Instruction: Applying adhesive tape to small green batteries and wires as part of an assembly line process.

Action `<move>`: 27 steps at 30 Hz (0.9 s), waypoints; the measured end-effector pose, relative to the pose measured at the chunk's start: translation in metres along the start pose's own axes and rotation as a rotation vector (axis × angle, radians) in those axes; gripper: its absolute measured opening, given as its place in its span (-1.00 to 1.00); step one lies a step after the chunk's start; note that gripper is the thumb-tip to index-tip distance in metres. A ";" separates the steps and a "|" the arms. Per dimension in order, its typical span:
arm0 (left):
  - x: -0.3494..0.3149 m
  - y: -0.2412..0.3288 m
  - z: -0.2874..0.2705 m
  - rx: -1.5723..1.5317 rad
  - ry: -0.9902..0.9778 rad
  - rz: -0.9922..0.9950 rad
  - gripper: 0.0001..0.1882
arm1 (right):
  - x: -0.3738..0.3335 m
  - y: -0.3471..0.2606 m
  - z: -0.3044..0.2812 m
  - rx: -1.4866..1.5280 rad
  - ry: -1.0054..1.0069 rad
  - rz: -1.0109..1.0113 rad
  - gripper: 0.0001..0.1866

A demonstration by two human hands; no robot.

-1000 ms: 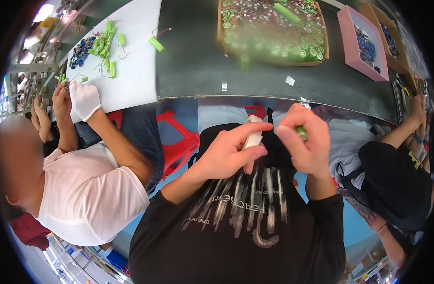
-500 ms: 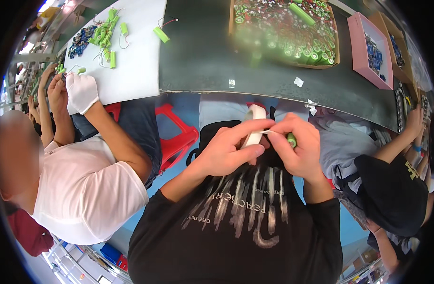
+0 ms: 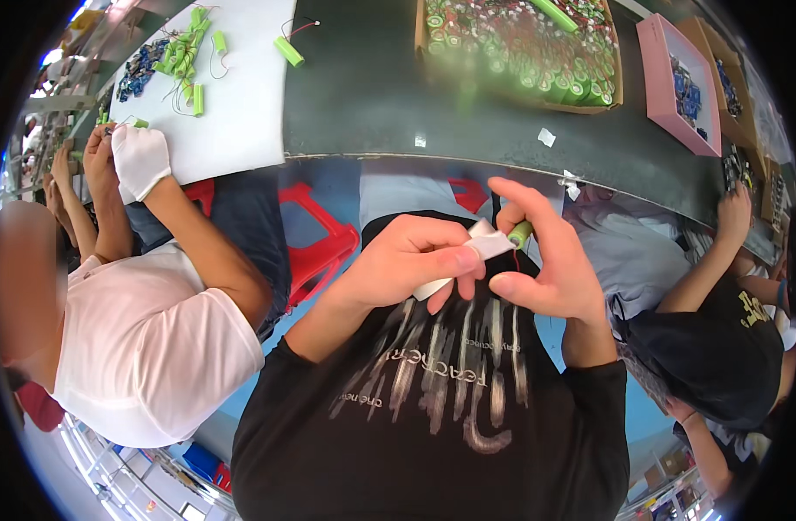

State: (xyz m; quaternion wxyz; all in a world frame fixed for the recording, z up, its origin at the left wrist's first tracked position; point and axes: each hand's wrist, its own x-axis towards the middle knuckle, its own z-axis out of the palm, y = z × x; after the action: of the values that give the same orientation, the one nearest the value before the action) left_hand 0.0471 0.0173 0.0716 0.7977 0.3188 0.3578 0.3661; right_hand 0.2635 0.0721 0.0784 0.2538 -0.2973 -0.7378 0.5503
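White tape (image 3: 497, 244) between left fingers (image 3: 454, 261), green battery (image 3: 520, 233) against right fingers (image 3: 528, 202)

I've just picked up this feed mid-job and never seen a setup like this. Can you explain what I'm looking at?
There is no machine here: these are a person's two bare hands, seen from above by a wide fisheye camera worn on the head, so straight edges bend near the rim.

The left hand holds a roll of white tape. The right hand holds a green cylindrical cell, close to the tape's loose end; whether they touch is unclear.

Beyond is a dark table. It bears a cardboard box full of green cells, a pink box of blue parts, and a white sheet with more green cells and blue parts. The white-gloved hand on the left belongs to a co-worker.
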 end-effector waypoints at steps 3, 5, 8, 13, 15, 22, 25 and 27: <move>0.005 0.001 0.004 0.126 -0.057 -0.091 -0.71 | 0.000 0.003 0.009 -0.026 0.032 -0.056 -0.28; 0.007 0.002 0.005 0.126 -0.052 -0.099 -0.71 | 0.002 0.002 0.011 -0.028 0.064 -0.076 -0.31; 0.008 0.001 0.006 0.138 -0.034 -0.116 -0.70 | 0.001 -0.001 0.010 -0.033 0.091 -0.101 -0.38; 0.010 -0.001 0.008 0.172 -0.005 -0.113 -0.68 | -0.003 0.008 0.013 0.037 0.120 0.008 -0.50; 0.010 -0.008 0.009 0.177 0.016 -0.143 -0.70 | 0.000 0.014 0.020 0.057 0.238 -0.094 -0.54; 0.030 -0.063 0.003 1.157 0.233 0.086 -0.78 | 0.007 -0.018 0.029 0.328 0.320 -0.217 -0.66; 0.031 -0.064 -0.010 1.072 0.178 0.096 -0.73 | 0.008 -0.030 0.010 0.630 0.463 -0.321 -0.69; 0.027 -0.056 -0.015 0.821 0.322 0.069 -0.76 | 0.016 -0.020 0.002 0.780 0.290 -0.144 -0.53</move>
State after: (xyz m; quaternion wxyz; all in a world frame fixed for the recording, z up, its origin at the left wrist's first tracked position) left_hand 0.0674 0.0133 0.0117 0.5261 0.5601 0.5825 0.2650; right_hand 0.2484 0.0779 0.0977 0.4866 -0.2009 -0.4496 0.7216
